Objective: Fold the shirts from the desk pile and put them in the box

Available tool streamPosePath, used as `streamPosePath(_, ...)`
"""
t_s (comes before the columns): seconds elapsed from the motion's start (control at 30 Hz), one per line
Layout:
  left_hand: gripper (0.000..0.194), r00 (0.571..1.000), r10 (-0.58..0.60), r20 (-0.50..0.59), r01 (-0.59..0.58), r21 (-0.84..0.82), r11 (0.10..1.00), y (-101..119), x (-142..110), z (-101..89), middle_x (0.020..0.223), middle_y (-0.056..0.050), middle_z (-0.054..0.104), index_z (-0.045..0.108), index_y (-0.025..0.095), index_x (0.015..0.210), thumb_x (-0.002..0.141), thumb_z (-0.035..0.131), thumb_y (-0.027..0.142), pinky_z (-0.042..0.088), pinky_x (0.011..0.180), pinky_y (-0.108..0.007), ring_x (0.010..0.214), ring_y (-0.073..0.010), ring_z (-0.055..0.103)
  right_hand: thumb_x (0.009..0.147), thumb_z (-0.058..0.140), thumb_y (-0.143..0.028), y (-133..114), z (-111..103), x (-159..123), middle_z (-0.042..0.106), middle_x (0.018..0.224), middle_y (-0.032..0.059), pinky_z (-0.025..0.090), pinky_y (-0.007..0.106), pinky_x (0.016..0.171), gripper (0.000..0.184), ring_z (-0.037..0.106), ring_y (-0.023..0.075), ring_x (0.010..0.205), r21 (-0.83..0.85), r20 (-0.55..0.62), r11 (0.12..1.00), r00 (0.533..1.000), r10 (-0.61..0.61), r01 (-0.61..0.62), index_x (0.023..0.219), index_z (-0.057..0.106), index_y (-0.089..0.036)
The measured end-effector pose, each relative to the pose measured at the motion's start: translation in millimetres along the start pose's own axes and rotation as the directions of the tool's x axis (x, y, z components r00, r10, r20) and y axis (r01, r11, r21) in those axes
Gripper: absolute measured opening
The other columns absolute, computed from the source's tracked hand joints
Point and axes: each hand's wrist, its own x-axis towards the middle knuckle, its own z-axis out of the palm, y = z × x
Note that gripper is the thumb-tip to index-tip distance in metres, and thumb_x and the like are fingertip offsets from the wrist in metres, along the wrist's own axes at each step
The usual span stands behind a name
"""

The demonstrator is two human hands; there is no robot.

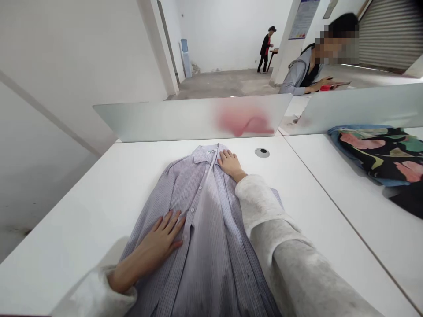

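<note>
A striped, light purple-grey button-up shirt [211, 246] lies spread on the white table, its collar toward the far edge and its front partly open. My left hand [161, 235] rests on the shirt's left front beside the row of buttons, fingers spread. Up by the collar, my right hand [230, 164] lies flat with fingers stretched out on the cloth. Neither hand grips the fabric. My right sleeve covers part of the shirt's right side, and the hem runs out of view at the bottom.
A frosted divider [185, 119] stands along the back of the white table [89, 211], with a blurred red shape behind it. A round cable cover [262, 152] sits right of the collar. Folded floral cloth [380, 152] lies at right. One person [299, 72] sits beyond; another [265, 48] stands farther back.
</note>
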Motion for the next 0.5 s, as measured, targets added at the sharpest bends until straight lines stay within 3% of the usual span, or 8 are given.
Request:
streamPosePath(0.13, 0.058, 0.998, -0.046, -0.046, 0.043, -0.051, 0.998, -12.2, 23.8, 13.5, 0.154, -0.011, 0.024, 0.039, 0.02, 0.142, 0.094, 0.03, 0.053, 0.028, 0.109, -0.051, 0.141, -0.0317, 0.02, 0.095, 0.034, -0.03, -0.8, -6.6, -1.7, 0.057, 0.124, 0.0171, 0.029, 0.043, 0.1, 0.039, 0.045, 0.0289, 0.119, -0.067, -0.129, 0.994, 0.988, -0.09, 0.082, 0.114, 0.061, -0.01)
streamPosePath(0.3, 0.059, 0.996, -0.086, -0.038, 0.082, -0.105, 0.991, -33.7, 55.9, 2.4, 0.155, -0.013, 0.017, 0.04, 0.017, 0.14, 0.094, 0.032, 0.052, 0.023, 0.111, -0.052, 0.143, -0.0316, 0.012, 0.096, 0.03, -0.023, -0.2, -8.6, -0.7, 0.067, 0.097, 0.0152, 0.036, 0.033, 0.085, 0.041, 0.058, 0.0226, 0.095, -0.085, -0.076, 0.99, 0.991, -0.115, 0.108, 0.094, 0.068, -0.01)
streamPosePath(0.5, 0.059, 0.998, -0.063, 0.001, 0.063, -0.132, 0.989, -52.1, 81.1, -9.9, 0.155, -0.016, 0.012, 0.035, 0.016, 0.143, 0.095, 0.031, 0.051, 0.02, 0.111, -0.055, 0.144, -0.031, 0.006, 0.096, 0.032, -0.025, 2.8, -6.9, 6.9, 0.069, 0.094, 0.0144, 0.04, 0.03, 0.081, 0.042, 0.061, 0.0214, 0.092, -0.093, -0.05, 0.995, 0.997, -0.05, 0.045, 0.093, 0.071, -0.011)
